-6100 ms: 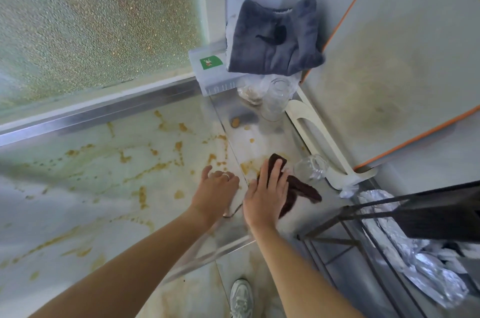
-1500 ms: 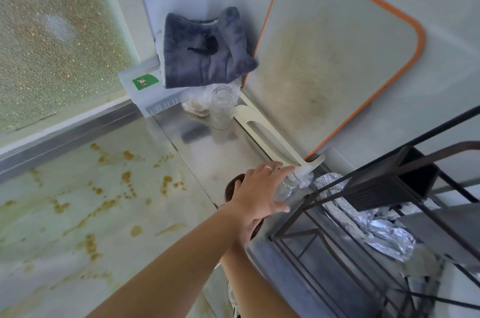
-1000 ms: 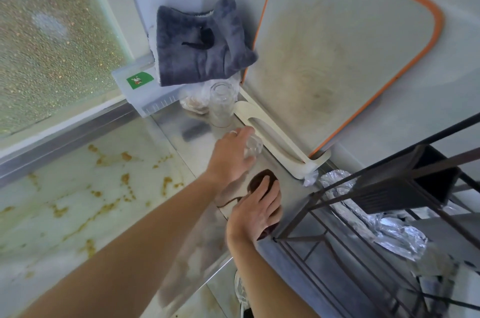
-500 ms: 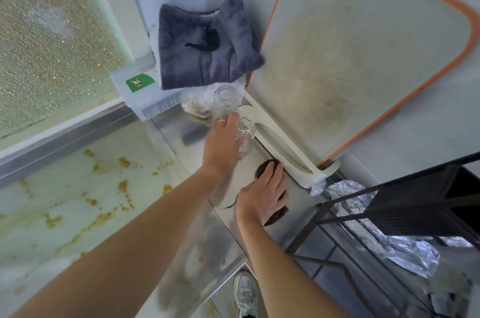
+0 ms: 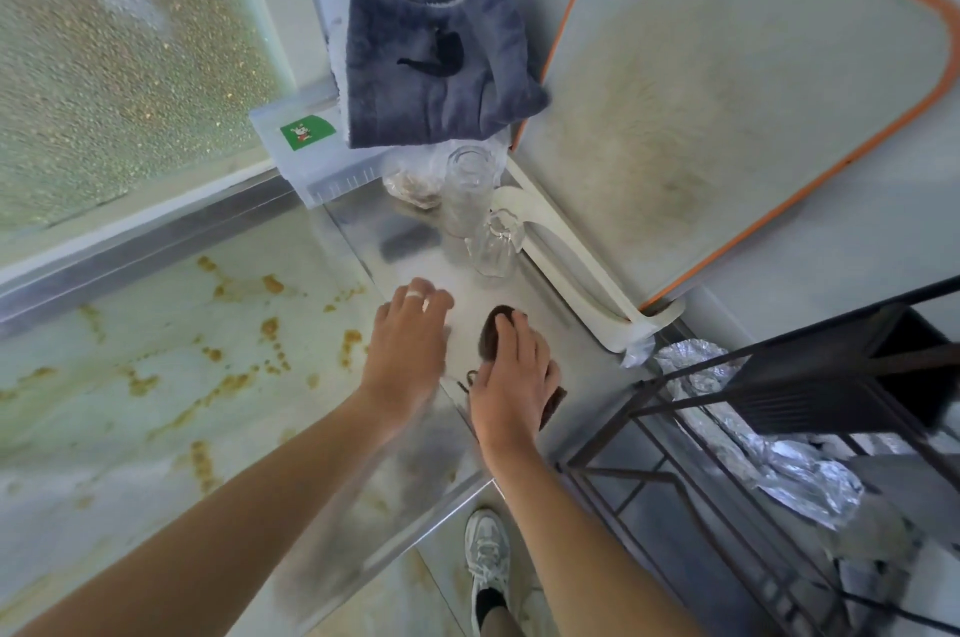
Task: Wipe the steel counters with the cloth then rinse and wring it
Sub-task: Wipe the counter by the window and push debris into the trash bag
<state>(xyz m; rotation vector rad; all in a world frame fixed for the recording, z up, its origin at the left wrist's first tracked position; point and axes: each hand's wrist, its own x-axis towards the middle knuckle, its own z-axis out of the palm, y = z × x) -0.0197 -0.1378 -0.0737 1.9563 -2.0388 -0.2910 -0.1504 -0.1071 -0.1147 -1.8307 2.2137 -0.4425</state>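
A dark brown cloth [image 5: 492, 330] lies on the narrow steel counter [image 5: 571, 350]. My right hand [image 5: 511, 371] presses flat on top of it, fingers spread, covering most of it. My left hand [image 5: 410, 345] hovers or rests just to the cloth's left on the steel, empty, fingers loosely apart and a ring on one finger. A small clear glass [image 5: 496, 241] stands beyond both hands, beside a taller clear jar [image 5: 466, 189].
A white holder [image 5: 576, 272] carries an orange-rimmed cutting board [image 5: 727, 80] against the wall. A grey towel [image 5: 436, 64] drapes over a clear plastic box [image 5: 311, 153]. A black wire rack [image 5: 753, 428] and crumpled foil [image 5: 769, 454] stand right. A stained glass panel [image 5: 156, 350] lies left.
My left hand has let go of the small glass next to the tall jar and drawn back toward the cloth. My right hand stays pressed on the cloth.
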